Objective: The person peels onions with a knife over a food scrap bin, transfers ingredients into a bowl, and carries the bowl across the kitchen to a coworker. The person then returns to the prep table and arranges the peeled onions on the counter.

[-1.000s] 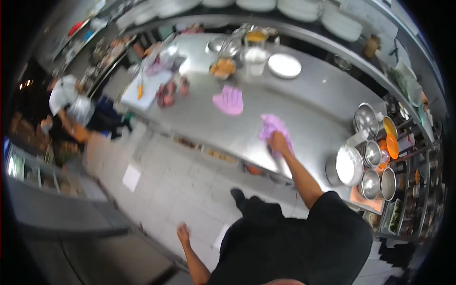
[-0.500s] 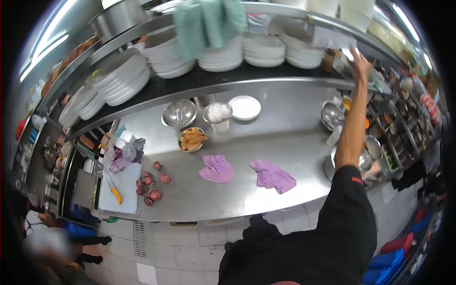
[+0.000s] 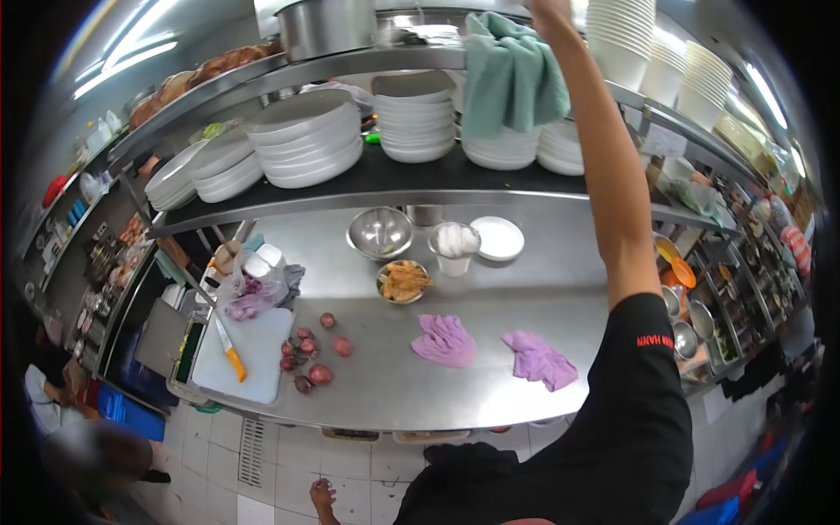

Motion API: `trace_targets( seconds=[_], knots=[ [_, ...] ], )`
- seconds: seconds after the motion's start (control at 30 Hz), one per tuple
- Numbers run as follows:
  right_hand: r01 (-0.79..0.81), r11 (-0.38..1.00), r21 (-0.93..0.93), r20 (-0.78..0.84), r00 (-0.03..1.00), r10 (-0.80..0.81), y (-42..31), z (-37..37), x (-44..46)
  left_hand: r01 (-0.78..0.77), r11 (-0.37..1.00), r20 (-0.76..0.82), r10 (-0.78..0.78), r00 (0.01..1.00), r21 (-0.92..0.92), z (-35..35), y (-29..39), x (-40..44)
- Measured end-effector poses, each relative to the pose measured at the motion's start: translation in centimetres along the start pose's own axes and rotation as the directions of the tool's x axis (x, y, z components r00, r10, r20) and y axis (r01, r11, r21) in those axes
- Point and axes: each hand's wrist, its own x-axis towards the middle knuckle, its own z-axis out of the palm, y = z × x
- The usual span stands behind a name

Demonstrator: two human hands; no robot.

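Observation:
My right arm stretches up across the shelves, and my right hand (image 3: 551,12) is at the top edge of the view beside a green towel (image 3: 510,79) hanging from the upper shelf; its fingers are blurred and partly cut off. Low over the floor hangs my left hand (image 3: 323,493), fingers loosely curled, too small to read. Two crumpled purple cloths (image 3: 444,340) (image 3: 540,360) lie on the steel table (image 3: 376,359). Left of them are several red onions (image 3: 320,374) and a white cutting board (image 3: 241,350) with an orange-handled knife (image 3: 232,357).
Stacked white plates (image 3: 306,140) line the middle shelf, with tubs (image 3: 619,39) above. Toward the table's back stand a steel bowl (image 3: 380,234), a bowl of yellowish food (image 3: 404,282) and a white plate (image 3: 499,238). Another person (image 3: 52,398) is at the far left.
My right hand left the purple cloth, rose to the shelves, then moved up and left beside the green towel. The view tilted up. My left hand shows again at the bottom.

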Motion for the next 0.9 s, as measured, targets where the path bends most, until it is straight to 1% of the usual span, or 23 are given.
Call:
trace_targets(
  seconds=[0.03,0.1,0.13,0.2,0.23,0.3,0.33,0.37,0.4,0.43,0.47,0.5,0.53,0.57,0.6,0.63,0.67,0.7,0.73,0.8,0.83,0.87,0.9],
  knots=[
    [0.011,1.000,0.022,0.008,1.000,-0.011,2.9,1.8,3.5,-0.004,1.000,-0.013,0.003,1.000,-0.022,0.4,0.0,-0.3],
    [-0.094,0.966,0.242,0.199,0.979,0.045,9.3,6.0,8.8,-0.023,0.998,-0.097,0.016,0.995,-0.063,1.7,-1.7,-2.2],
    [-0.098,0.958,0.268,0.222,0.974,0.038,12.0,6.9,10.7,0.008,0.997,-0.102,-0.015,0.995,-0.076,2.0,-3.2,-3.6],
    [-0.078,0.949,0.307,0.366,0.930,-0.042,16.2,8.2,13.5,0.055,0.993,-0.098,-0.065,0.993,-0.103,2.3,-7.6,-5.3],
    [-0.106,0.956,0.272,0.379,0.925,-0.005,16.3,8.8,13.8,0.066,0.995,-0.083,-0.072,0.994,-0.069,2.5,-9.6,-5.7],
    [-0.103,0.975,0.197,0.396,0.918,0.017,16.4,9.1,13.9,0.059,0.992,-0.052,-0.053,0.997,0.113,2.6,-13.8,-8.0],
    [-0.094,0.983,0.159,0.406,0.914,0.022,16.5,9.2,14.1,-0.055,0.926,0.016,0.052,0.998,0.374,2.0,-15.7,-9.0],
    [-0.084,0.989,0.119,0.417,0.909,0.027,16.9,9.3,13.7,-0.241,0.688,0.140,0.201,0.970,0.685,0.9,-17.7,-10.1],
    [-0.078,0.994,0.075,0.427,0.903,0.038,17.5,9.5,13.1,-0.370,0.434,0.235,0.333,0.913,0.821,-0.4,-18.7,-11.5],
    [-0.070,0.997,0.026,0.445,0.894,0.051,18.7,10.0,11.9,-0.353,0.128,0.323,0.205,0.924,0.927,0.5,-19.5,-12.7],
    [-0.050,0.999,-0.021,0.455,0.889,0.054,18.9,10.6,11.2,-0.529,0.287,0.449,0.300,0.842,0.799,-1.7,-19.8,-12.5],
    [-0.032,0.997,-0.068,0.470,0.880,0.061,19.7,11.2,10.3,-0.092,0.853,0.142,0.021,0.990,0.514,-0.1,-19.9,-12.4],
    [-0.010,0.992,-0.122,0.481,0.874,0.068,20.3,11.4,9.3,0.230,0.957,-0.193,-0.263,0.945,-0.176,2.1,-19.3,-13.3],
    [0.019,0.986,-0.168,0.483,0.873,0.065,20.4,11.1,8.8,0.047,0.980,-0.188,-0.011,0.982,0.192,1.3,-16.8,-11.8],
    [0.043,0.976,-0.213,0.474,0.878,0.064,19.6,10.9,8.5,0.082,0.995,-0.297,-0.095,0.950,-0.056,2.0,-14.5,-10.5],
    [0.066,0.966,-0.252,0.472,0.879,0.063,18.9,10.7,7.9,0.059,0.996,-0.230,-0.040,0.972,0.074,1.2,-13.8,-8.2],
    [0.091,0.955,-0.281,0.465,0.884,0.053,18.1,10.1,7.2,-0.069,0.987,-0.288,0.109,0.951,0.145,1.3,-11.3,-6.7],
    [0.119,0.942,-0.314,0.460,0.887,0.041,17.2,9.2,6.5,-0.037,0.999,-0.260,0.044,0.965,0.032,1.1,-9.6,-4.3],
    [0.151,0.927,-0.343,0.455,0.890,0.023,16.2,8.6,5.9,-0.048,0.999,-0.237,0.043,0.970,-0.018,1.4,-5.2,-4.3],
    [0.215,0.894,-0.394,0.438,0.899,-0.023,14.2,7.6,4.7,-0.177,0.984,-0.188,0.176,0.966,0.010,1.0,0.2,-2.1],
    [0.248,0.876,-0.415,0.431,0.901,-0.051,12.7,7.8,3.8,-0.193,0.981,-0.185,0.191,0.964,0.007,1.3,6.2,-3.9],
    [0.288,0.856,-0.429,0.429,0.899,-0.087,11.1,7.7,2.9,-0.388,0.921,-0.226,0.385,0.895,0.031,1.2,7.1,-1.9],
    [0.332,0.832,-0.444,0.423,0.896,-0.132,9.2,7.8,2.2,-0.428,0.900,-0.220,0.436,0.872,0.088,0.9,9.5,-1.0]
  ],
)
